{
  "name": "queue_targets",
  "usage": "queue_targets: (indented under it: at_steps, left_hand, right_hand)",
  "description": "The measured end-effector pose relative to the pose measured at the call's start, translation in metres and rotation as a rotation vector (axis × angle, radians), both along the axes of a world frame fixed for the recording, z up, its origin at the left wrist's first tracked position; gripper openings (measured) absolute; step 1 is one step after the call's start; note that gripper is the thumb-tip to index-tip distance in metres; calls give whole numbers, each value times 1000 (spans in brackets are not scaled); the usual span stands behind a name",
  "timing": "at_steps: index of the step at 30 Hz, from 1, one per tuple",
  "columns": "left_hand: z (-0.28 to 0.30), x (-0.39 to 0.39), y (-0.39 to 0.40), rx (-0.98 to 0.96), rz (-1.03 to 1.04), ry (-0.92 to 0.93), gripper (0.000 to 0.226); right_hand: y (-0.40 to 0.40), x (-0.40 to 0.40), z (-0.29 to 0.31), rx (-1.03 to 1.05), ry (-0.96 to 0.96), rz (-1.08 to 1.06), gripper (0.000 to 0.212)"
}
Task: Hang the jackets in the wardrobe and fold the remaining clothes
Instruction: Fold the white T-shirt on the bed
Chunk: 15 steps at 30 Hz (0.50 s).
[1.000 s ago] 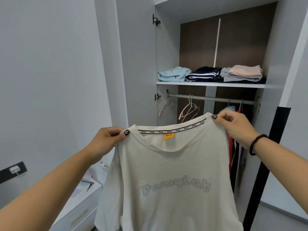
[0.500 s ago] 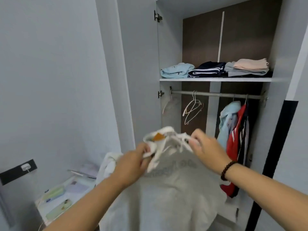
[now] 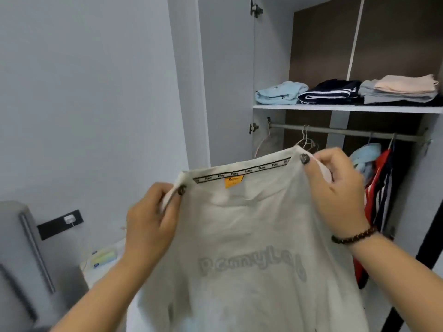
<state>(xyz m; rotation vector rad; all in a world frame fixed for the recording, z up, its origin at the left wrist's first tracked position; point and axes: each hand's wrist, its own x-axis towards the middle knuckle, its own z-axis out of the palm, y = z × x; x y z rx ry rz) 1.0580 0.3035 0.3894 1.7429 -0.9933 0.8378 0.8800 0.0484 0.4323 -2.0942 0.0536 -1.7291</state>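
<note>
Setting: a grey-walled bedroom, with an open wardrobe filling the right half of the view.
Shelf: the wardrobe shelf carries folded clothes, a pale blue pile at its left end, a navy striped pile mid-shelf, and grey and peach pieces at its right end.
Rail: below the shelf, a rail bears empty hangers on the left and jackets in blue, red and dark stripes on the right.
T-shirt: a cream T-shirt with a pale raised logo and an orange neck label hangs in mid-air before the wardrobe, neckline uppermost.
Left hand: the left hand pinches the shirt's left shoulder, fingers curled over the fabric.
Right hand: the right hand, a beaded bracelet at the wrist, grips the right shoulder likewise, held higher than the left.
Lower left: a wall socket and a low desk with small items, blurred.
</note>
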Motion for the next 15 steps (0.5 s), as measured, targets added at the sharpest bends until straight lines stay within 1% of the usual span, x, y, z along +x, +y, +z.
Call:
queue_targets:
  at_steps: [1, 2, 3, 4, 5, 6, 7, 8, 10, 12, 15]
  left_hand:
    - [-36, -14, 6, 186, -75, 29, 6]
    - [-72, -26, 11, 510, -178, 160, 8]
    - [-108, -32, 19, 914, -257, 326, 10]
    - [-139, -30, 28, 1168, -270, 475, 12]
    - [-159, -23, 38, 1213, -232, 612, 17]
    - [-170, -12, 47, 1090, -190, 725, 24]
    - [-174, -3, 54, 891, -131, 811, 29]
    - [-174, 1, 63, 769, -71, 846, 31]
    - [-167, 3, 73, 704, -2, 820, 27]
    - [-153, -2, 82, 668, 29, 810, 31]
    - [-128, -11, 98, 655, 122, 739, 33]
  right_hand:
    - [10, -4, -34, -140, 75, 16, 13]
    - [15, -5, -72, -270, 317, -6, 15]
    - [17, -6, -111, -348, 707, -33, 20]
    - [16, -7, -143, -315, 1103, -78, 22]
    - [9, -5, -167, -165, 1339, -114, 22]
    - [-1, -3, -179, 26, 1352, -103, 23]
    - [-12, 1, -185, 206, 1265, -77, 24]
    - [-17, 5, -185, 292, 1166, -55, 26]
    - [-19, 11, -179, 239, 1120, 18, 28]
    - [-19, 14, -170, 207, 1140, 116, 29]
    - [-27, 9, -145, 121, 1171, 205, 32]
